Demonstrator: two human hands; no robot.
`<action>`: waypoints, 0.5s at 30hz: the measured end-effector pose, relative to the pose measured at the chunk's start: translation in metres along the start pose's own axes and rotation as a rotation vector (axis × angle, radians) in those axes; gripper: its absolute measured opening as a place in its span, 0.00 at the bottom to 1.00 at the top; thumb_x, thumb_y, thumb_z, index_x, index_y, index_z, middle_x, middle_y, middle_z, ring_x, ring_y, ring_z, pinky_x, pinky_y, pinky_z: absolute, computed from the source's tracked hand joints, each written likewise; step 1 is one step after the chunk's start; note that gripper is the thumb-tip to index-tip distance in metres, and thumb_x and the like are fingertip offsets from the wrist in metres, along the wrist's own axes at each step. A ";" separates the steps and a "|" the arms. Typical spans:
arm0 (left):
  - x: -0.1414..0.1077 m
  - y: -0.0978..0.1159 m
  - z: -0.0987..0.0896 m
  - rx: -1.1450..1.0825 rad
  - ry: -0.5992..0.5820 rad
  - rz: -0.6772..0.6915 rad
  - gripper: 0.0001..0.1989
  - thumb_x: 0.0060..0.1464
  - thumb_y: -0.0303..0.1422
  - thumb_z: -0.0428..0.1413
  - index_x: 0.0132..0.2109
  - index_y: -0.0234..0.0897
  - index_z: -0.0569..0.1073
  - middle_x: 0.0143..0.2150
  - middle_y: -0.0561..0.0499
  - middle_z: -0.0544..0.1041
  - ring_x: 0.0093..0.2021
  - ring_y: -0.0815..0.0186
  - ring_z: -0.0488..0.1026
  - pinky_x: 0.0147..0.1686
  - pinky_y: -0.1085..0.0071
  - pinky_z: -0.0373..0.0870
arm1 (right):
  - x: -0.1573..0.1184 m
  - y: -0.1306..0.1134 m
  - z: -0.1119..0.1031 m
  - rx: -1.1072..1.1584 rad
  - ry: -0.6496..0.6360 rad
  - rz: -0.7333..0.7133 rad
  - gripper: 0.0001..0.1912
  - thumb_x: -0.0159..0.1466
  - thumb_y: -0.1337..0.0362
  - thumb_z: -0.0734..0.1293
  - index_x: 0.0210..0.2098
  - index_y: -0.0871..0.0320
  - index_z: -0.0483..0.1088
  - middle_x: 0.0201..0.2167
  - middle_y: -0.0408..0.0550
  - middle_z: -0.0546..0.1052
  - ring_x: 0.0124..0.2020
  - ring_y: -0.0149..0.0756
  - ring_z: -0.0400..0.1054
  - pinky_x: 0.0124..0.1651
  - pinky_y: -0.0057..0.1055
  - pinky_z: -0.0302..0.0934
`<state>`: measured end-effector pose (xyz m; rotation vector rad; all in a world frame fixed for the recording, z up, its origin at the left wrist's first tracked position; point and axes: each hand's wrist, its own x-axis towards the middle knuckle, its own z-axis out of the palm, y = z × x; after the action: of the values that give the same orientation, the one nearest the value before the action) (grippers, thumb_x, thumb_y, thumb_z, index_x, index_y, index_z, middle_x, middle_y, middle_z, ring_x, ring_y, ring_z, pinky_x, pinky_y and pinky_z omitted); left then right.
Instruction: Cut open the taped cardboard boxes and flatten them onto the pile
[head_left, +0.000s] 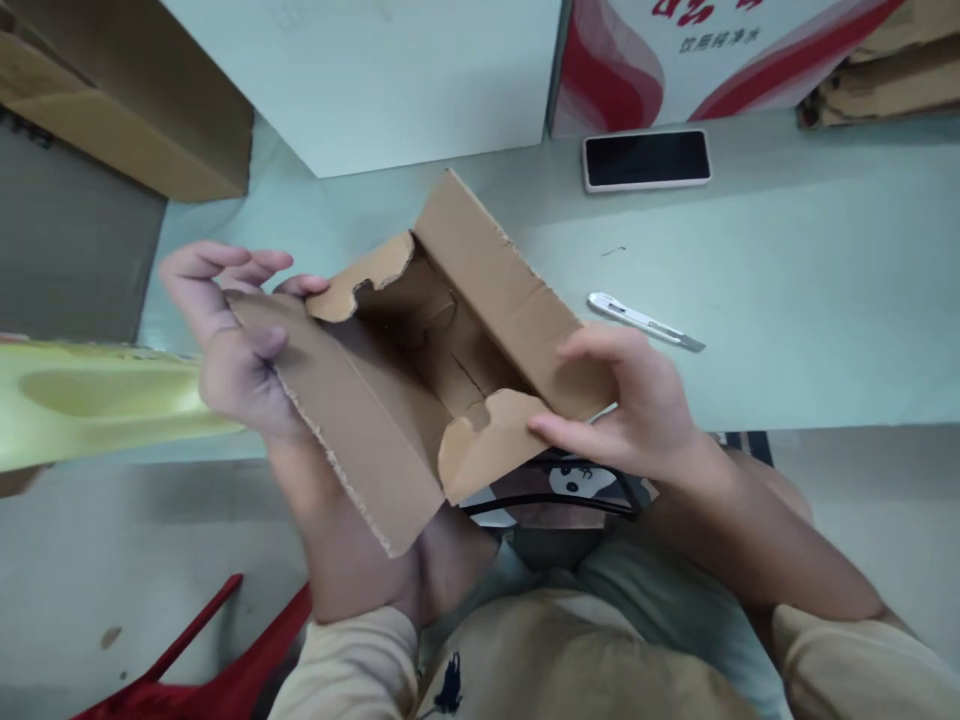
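A small brown cardboard box (480,290) is held tilted in front of me, its top flaps spread apart and its inside showing no contents. My left hand (240,340) grips the box's left long flap, thumb on the near face and fingers behind. On the other side, my right hand (630,400) holds the corner between the right long flap and the near short flap, the thumb and a finger pressing on the cardboard. A white utility knife (645,322) with its blade out lies on the table just beyond my right hand.
On the pale green table (810,270) lies a phone (646,160). Behind it stand a white box (420,80) and a red-and-white carton (675,60). Larger cardboard (180,140) and a yellow object (97,405) are at the left. A red chair (202,640) stands below.
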<state>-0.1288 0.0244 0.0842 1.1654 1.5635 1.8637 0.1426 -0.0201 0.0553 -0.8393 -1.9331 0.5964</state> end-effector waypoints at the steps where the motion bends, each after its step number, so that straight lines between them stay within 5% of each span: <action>1: -0.002 -0.001 0.000 -0.042 0.061 0.027 0.19 0.31 0.40 0.52 0.37 0.48 0.62 0.35 0.49 0.64 0.48 0.54 0.73 0.45 0.56 0.76 | -0.002 -0.001 0.002 -0.019 0.031 0.021 0.31 0.65 0.60 0.76 0.63 0.44 0.63 0.52 0.49 0.79 0.49 0.45 0.79 0.49 0.40 0.75; 5: -0.009 -0.015 -0.003 -0.122 0.039 0.051 0.17 0.55 0.48 0.48 0.44 0.43 0.65 0.40 0.48 0.72 0.43 0.61 0.74 0.47 0.61 0.76 | -0.009 -0.002 0.012 0.104 0.035 -0.004 0.53 0.66 0.56 0.76 0.78 0.33 0.41 0.64 0.51 0.77 0.56 0.51 0.81 0.58 0.50 0.77; 7: -0.008 -0.026 -0.008 -0.110 -0.041 0.045 0.19 0.61 0.51 0.49 0.49 0.43 0.66 0.45 0.48 0.75 0.42 0.62 0.76 0.51 0.59 0.76 | -0.010 -0.003 0.016 0.191 -0.065 -0.081 0.51 0.65 0.45 0.75 0.79 0.40 0.48 0.64 0.55 0.78 0.61 0.56 0.79 0.64 0.57 0.75; 9: -0.007 -0.035 -0.014 -0.063 -0.171 0.084 0.25 0.55 0.53 0.60 0.52 0.45 0.67 0.49 0.49 0.77 0.46 0.61 0.77 0.56 0.57 0.76 | -0.010 -0.002 0.019 0.211 -0.195 -0.137 0.43 0.66 0.37 0.69 0.73 0.50 0.63 0.65 0.59 0.78 0.66 0.59 0.75 0.71 0.62 0.68; 11: -0.006 -0.040 -0.018 0.023 -0.289 0.185 0.28 0.53 0.54 0.66 0.53 0.46 0.71 0.54 0.48 0.78 0.56 0.57 0.77 0.64 0.55 0.73 | -0.009 -0.001 0.020 0.183 -0.270 -0.153 0.35 0.70 0.39 0.64 0.67 0.54 0.72 0.65 0.59 0.79 0.66 0.58 0.75 0.75 0.63 0.63; 15: -0.010 -0.033 -0.017 0.221 -0.380 0.213 0.08 0.64 0.43 0.59 0.44 0.48 0.80 0.62 0.50 0.78 0.68 0.55 0.71 0.73 0.53 0.65 | -0.011 0.002 0.025 0.148 -0.224 -0.151 0.24 0.72 0.53 0.64 0.63 0.52 0.75 0.62 0.55 0.81 0.64 0.53 0.77 0.75 0.61 0.64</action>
<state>-0.1427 0.0155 0.0497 1.7294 1.4967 1.4958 0.1246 -0.0293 0.0359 -0.5463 -2.1022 0.7575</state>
